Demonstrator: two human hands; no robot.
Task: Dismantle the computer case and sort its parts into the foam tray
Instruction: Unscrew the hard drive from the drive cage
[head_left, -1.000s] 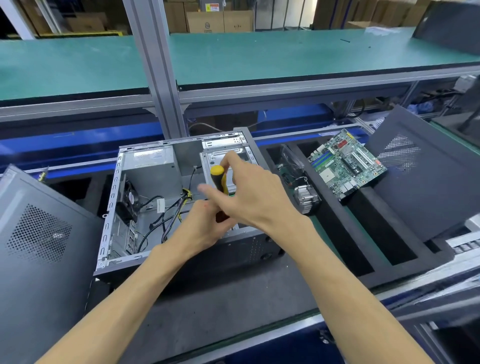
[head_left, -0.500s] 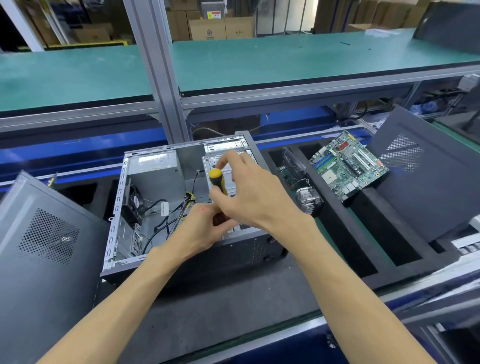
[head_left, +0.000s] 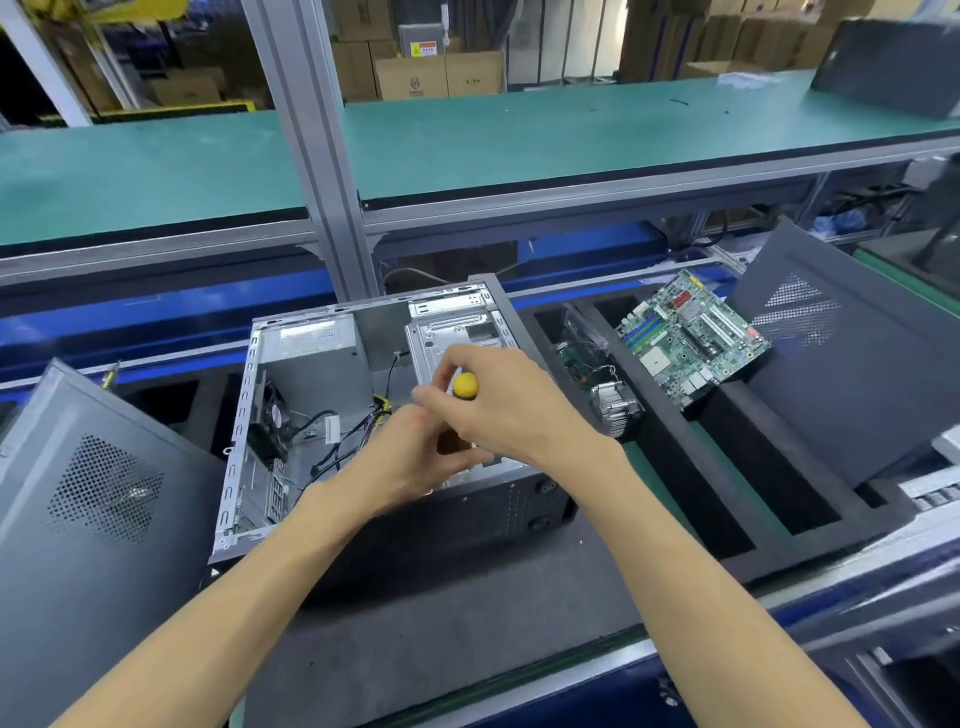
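The open computer case (head_left: 291, 488) lies on its side before me, with a power supply (head_left: 311, 348), a fan (head_left: 270, 421) and loose cables (head_left: 332, 447) inside. Over its silver drive cage (head_left: 457, 327), my right hand (head_left: 498, 410) grips the yellow-capped screwdriver (head_left: 465, 385), which stands upright. My left hand (head_left: 410, 457) is closed around the screwdriver's lower shaft; the tip is hidden. To the right, the black foam tray (head_left: 675, 467) holds a green motherboard (head_left: 691, 338) and a heatsink (head_left: 615, 405).
A dark side panel (head_left: 852, 353) leans on the tray's right end. A grey perforated panel (head_left: 93, 493) stands at my left. An aluminium post (head_left: 311, 150) rises behind the case, under a green shelf (head_left: 519, 130). A dark mat (head_left: 441, 623) covers the bench front.
Both hands have stayed on the screwdriver over the drive cage, with only slight shifts of the fingers. The view has tilted a little.
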